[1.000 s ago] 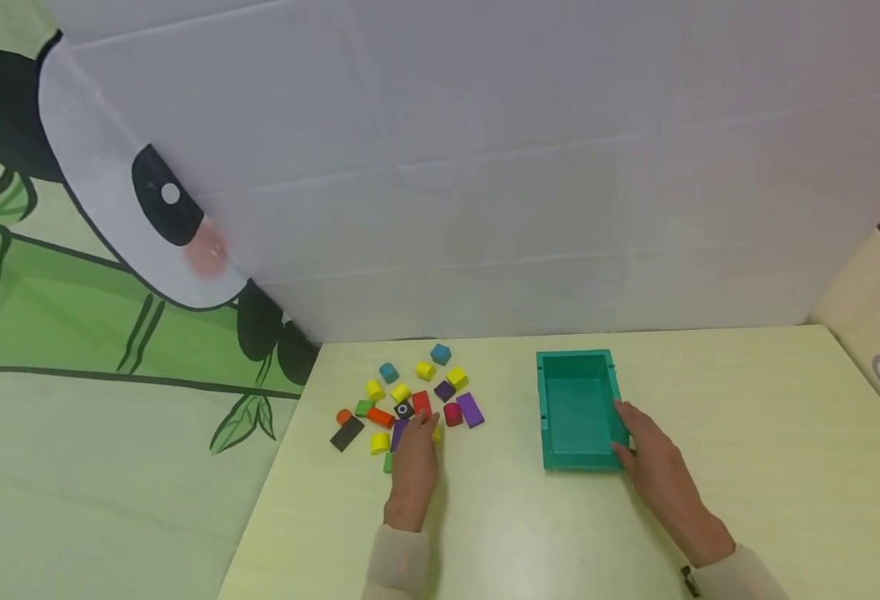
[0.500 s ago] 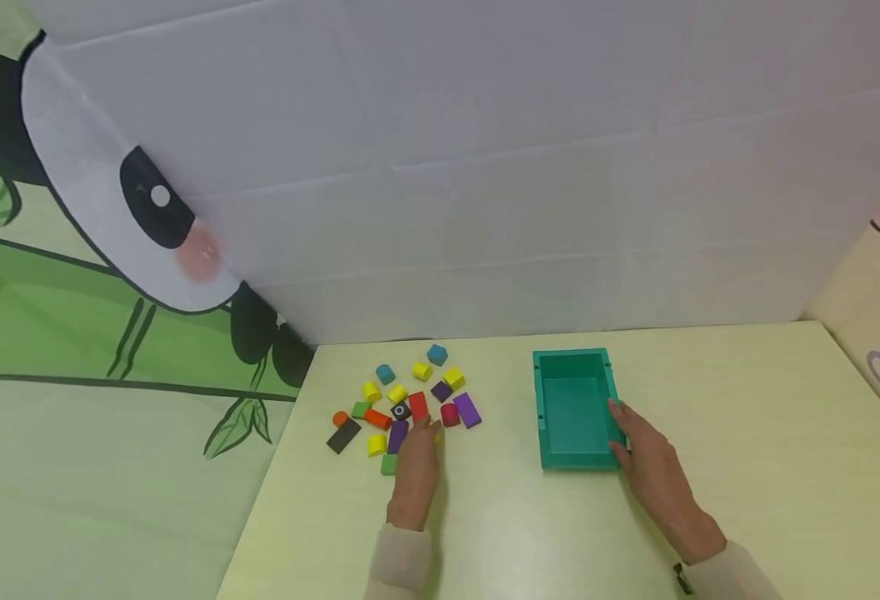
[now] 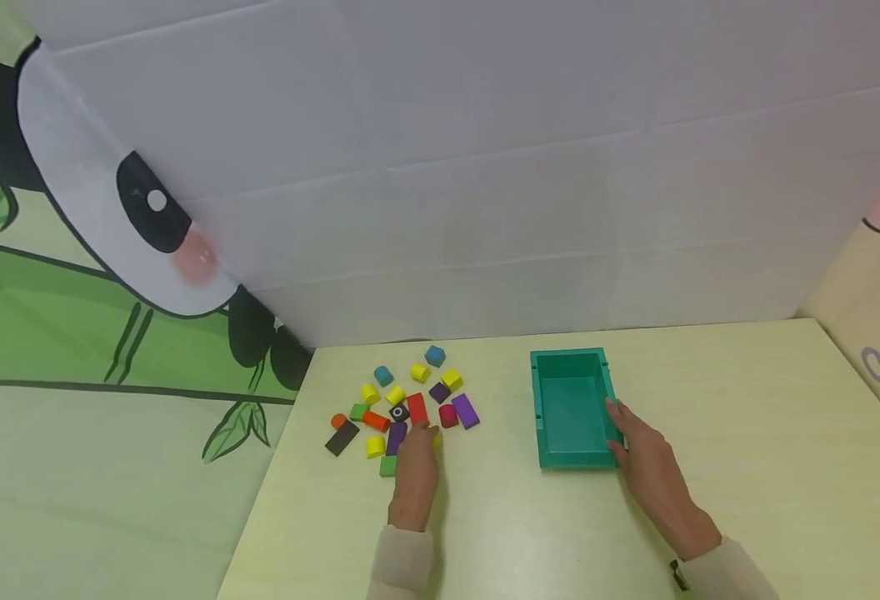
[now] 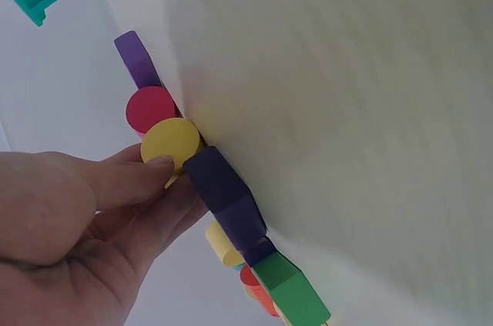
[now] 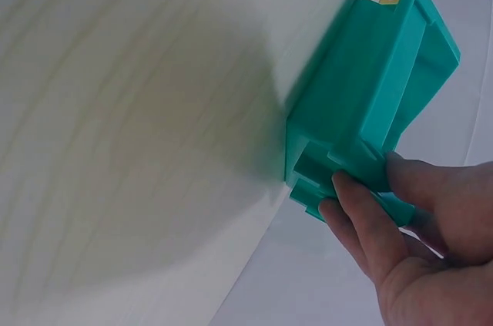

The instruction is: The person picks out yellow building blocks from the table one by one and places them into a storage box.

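Among a scatter of coloured toy blocks, my left hand [image 3: 416,471] pinches a yellow cylinder block [image 4: 169,142] between thumb and fingers, plain in the left wrist view. Beside that cylinder are a crimson cylinder [image 4: 151,110] and a dark purple block [image 4: 227,191]. From the head view the left hand covers most of the yellow cylinder. My right hand [image 3: 653,471] grips the right wall of a teal plastic box [image 3: 573,461], thumb at the rim and fingers against the outside. The box stands upright on the table with nothing inside it.
Several blocks lie around the left hand, including a black one [image 3: 342,438], a red one [image 3: 417,408], a purple one [image 3: 466,411] and a blue one [image 3: 435,356]. A pale wall sheet [image 3: 485,208] rises behind the table [image 3: 500,533].
The head view has shifted slightly, so the scene sits a little further left. Both hands stay at the same blocks and box, with hardly any movement.
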### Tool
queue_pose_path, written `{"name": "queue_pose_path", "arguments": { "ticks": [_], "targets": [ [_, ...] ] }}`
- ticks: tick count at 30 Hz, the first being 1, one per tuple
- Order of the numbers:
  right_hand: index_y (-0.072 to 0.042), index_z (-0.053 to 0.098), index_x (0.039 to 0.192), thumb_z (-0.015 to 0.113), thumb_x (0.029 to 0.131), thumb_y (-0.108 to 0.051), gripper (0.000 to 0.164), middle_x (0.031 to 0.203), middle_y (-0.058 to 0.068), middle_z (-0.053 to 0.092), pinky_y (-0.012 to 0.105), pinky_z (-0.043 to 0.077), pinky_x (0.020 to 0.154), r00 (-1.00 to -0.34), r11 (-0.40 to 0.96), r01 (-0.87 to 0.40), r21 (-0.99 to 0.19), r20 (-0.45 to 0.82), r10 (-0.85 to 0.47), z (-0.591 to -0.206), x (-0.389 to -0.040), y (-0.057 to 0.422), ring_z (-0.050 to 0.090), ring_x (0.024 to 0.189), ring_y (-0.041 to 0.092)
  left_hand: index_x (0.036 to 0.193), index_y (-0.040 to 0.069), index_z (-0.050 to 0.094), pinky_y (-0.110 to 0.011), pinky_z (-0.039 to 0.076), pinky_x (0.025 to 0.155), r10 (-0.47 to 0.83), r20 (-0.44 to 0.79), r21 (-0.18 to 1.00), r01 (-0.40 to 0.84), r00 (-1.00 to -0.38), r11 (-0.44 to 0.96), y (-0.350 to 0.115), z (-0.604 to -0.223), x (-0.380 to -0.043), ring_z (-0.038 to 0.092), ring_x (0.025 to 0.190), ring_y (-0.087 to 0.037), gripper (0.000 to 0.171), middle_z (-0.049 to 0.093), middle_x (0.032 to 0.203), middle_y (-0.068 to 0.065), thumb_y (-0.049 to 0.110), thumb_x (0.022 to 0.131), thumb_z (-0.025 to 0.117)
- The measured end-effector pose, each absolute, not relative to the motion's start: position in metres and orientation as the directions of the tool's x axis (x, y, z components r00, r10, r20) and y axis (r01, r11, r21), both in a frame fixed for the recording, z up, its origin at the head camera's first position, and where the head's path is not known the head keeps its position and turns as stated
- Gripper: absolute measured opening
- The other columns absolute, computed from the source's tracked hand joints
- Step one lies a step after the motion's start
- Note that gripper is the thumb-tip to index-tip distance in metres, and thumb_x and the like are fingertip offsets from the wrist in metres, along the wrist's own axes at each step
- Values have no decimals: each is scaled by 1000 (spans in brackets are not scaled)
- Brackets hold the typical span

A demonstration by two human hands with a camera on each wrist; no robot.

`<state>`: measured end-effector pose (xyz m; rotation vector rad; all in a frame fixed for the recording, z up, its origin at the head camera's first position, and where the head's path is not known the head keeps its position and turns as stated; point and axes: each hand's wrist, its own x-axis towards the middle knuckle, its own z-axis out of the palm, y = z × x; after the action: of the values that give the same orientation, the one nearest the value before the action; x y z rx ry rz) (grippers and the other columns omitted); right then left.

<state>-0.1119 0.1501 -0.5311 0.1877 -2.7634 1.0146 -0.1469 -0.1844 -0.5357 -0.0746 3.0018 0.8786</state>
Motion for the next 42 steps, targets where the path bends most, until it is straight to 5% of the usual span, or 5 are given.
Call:
{"name": "queue_pose_path", "arguments": {
  "ticks": [15,25,42],
  "targets": [
    [11,49,150,77,90,7,66,149,34,52,63,57,95,-969,747,-197,-635,243,-48,-531,-114,152,58,128,53,129,-8,70,-57,53,109,-30,31,516,-10,-999,856,-182,-536,-149,63,125,-44,35,64,134,-25,-13,104,47],
    [11,49,150,76,90,9,66,147,36,53,63,58,95,-973,751,-177,-637,229,-35,-527,-115,150,59,127,54,135,-3,68,-56,47,115,-39,26,559,-18,-999,829,-169,-525,-144,57,137,-41,37,61,145,-21,-14,103,52],
    [13,50,148,77,88,11,66,145,35,55,62,58,94,-967,750,-187,-634,255,-26,-529,-114,148,61,124,53,130,-7,70,-49,53,109,70,145,576,142,-987,805,-134,-509,-140,64,130,-38,35,66,138,-20,-17,99,57]
  ]
}}
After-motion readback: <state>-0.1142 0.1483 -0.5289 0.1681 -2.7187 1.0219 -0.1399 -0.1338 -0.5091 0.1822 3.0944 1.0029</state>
